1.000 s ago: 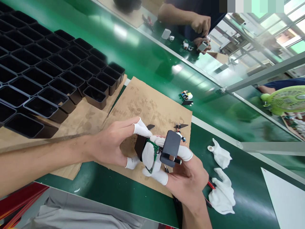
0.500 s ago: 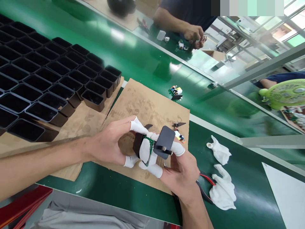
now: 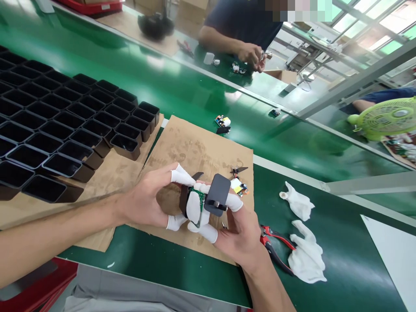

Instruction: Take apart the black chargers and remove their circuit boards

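White finger cots cover fingertips on both hands. My left hand (image 3: 146, 195) is closed around a black plastic case (image 3: 184, 201), thumb below and fingers above. My right hand (image 3: 238, 234) grips a green circuit board (image 3: 200, 201) with a white block on it, partly hidden by the fingers. Joined to the board is a dark plug cover (image 3: 218, 190) with metal prongs. The board's edge sits at the mouth of the case; how far it reaches inside is hidden. Beyond my right hand lies another circuit board assembly (image 3: 239, 186) on the cardboard (image 3: 195, 147).
Rows of black cases (image 3: 61, 130) fill the left. Red-handled pliers (image 3: 276, 247) and crumpled white gloves (image 3: 305, 255) lie at right. Another board (image 3: 222, 122) rests on the green belt. Across it, a co-worker's hands (image 3: 253, 56) handle a small part. A green fan (image 3: 386, 119) stands right.
My view has shifted, so more of the pliers shows. Both hands keep the same hold, and the board and case look nearly unchanged relative to each other.
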Motion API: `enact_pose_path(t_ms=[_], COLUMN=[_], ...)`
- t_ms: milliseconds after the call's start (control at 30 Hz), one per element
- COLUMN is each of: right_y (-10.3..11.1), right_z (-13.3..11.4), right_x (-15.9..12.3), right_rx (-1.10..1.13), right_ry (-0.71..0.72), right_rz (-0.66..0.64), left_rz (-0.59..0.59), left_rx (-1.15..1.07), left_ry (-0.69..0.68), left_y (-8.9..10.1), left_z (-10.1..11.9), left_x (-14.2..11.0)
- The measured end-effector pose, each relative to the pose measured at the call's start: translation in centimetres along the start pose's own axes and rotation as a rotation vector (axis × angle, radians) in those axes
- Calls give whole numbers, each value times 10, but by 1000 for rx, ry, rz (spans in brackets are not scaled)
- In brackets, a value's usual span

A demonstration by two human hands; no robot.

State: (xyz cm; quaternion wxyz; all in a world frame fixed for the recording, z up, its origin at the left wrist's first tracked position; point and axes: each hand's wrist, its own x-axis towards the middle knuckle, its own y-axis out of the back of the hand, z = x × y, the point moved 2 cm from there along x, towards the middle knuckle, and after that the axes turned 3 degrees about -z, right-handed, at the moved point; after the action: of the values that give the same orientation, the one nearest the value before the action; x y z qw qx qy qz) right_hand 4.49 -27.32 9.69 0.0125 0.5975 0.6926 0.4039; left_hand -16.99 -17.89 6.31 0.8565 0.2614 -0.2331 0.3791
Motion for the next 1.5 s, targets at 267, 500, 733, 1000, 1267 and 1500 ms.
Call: enact_pose_path(t_ms=[267, 500, 733, 1000, 1267, 1500], right_y=[3, 3, 5, 9, 9, 27], right_z=[-2, -3, -6, -1, 3, -2], right_x=[-2, 1, 6, -2, -7, -15], right_rx=[-26, 64, 101, 62, 50, 168], right_ry=[-14, -55, -73, -92, -113, -220], right_rz=[-81, -96, -99, -130, -125, 118], left_rz=[-12, 14, -7, -32, -24, -1], left_rx=[-4, -6, -15, -31, -37, 11], left_ry=[-5, -38, -40, -11, -20, 26], left_y=[0, -2, -3, -3, -3, -3], left_z=[-2, -3, -2, -2, -4, -4], left_x=[-1, -2, -2, -3, -3, 1])
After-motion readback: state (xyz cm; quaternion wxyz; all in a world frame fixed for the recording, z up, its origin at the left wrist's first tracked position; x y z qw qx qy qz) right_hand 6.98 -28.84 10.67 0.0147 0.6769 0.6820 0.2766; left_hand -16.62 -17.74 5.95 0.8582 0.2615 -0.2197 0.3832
